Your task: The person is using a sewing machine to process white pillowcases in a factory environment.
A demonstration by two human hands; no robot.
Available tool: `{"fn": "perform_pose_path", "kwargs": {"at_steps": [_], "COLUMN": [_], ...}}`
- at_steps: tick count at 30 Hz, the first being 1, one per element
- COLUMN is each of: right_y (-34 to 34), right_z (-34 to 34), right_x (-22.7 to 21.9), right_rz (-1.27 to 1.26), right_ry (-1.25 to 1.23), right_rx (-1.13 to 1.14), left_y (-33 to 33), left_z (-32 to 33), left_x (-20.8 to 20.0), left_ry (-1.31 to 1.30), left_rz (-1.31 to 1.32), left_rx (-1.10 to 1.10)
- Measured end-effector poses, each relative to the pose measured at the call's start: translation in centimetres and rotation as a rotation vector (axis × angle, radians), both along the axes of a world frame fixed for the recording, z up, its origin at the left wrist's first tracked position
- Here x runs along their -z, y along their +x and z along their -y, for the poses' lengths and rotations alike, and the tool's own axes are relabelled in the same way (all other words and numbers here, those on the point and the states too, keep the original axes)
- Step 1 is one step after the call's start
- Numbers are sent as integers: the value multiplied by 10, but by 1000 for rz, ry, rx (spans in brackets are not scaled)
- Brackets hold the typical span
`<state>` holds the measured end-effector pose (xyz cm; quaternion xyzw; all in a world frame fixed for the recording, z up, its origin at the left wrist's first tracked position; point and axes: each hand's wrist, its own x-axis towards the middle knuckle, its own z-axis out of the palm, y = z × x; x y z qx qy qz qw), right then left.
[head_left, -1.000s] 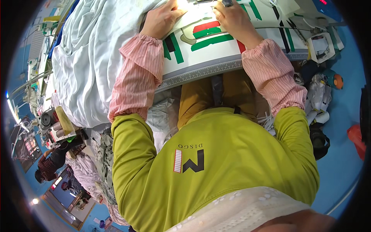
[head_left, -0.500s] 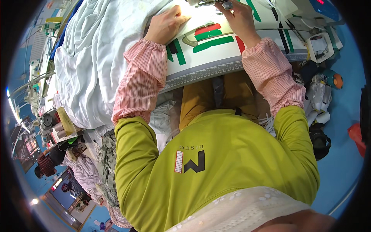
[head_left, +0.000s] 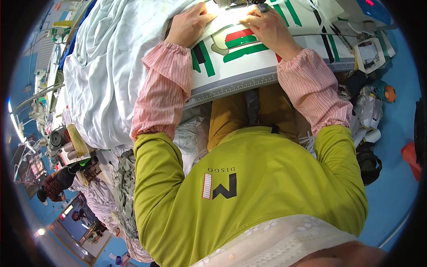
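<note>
A large white cloth [head_left: 104, 73] spreads in folds over the left of the sewing table. My left hand [head_left: 189, 26] is curled closed on the cloth's right edge, just left of the sewing machine [head_left: 235, 3], which is cut off by the upper border. On the machine's other side, my right hand [head_left: 270, 30] bends inward with thumb and fingers pinched together near the needle area. Lamp glare washes out that spot, so what the right fingertips hold cannot be made out. Red and green tape strips [head_left: 240, 40] lie on the white tabletop between my hands.
A ruler strip [head_left: 235, 83] runs along the table's near edge. Tweezers or snips [head_left: 341, 38] and a white open box [head_left: 369, 55] sit at the right. Grey-green cloth [head_left: 124, 191] is heaped at lower left. Another person [head_left: 58, 182] is farther off at left.
My right hand has come down and left from beside the machine's knob to the bright spot by the needle. The left hand has shifted slightly upward, still on the cloth.
</note>
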<state>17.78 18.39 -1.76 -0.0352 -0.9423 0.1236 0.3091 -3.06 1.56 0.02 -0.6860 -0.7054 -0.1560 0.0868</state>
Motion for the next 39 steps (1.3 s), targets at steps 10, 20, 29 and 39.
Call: {"fn": "perform_pose_path", "kwargs": {"at_steps": [10,20,29,39], "right_y": [1,-63,-4,107], "right_z": [-1,130,126,56], "right_x": [1,-7,-6,-20], "right_rz": [-15,-48,22,89], "right_ry": [-41,179,-85,-188], "right_rx": [114,-81,-312,-263], "left_y": [-3,-61,17,105], "left_z": [-1,-24,33,31], "left_x": [-9,-8,-22,-45], "left_ry": [-67,-99,-304,-418], "left_rz": [103,-221,-91,77], "left_rx": [15,598,-175,-439]}}
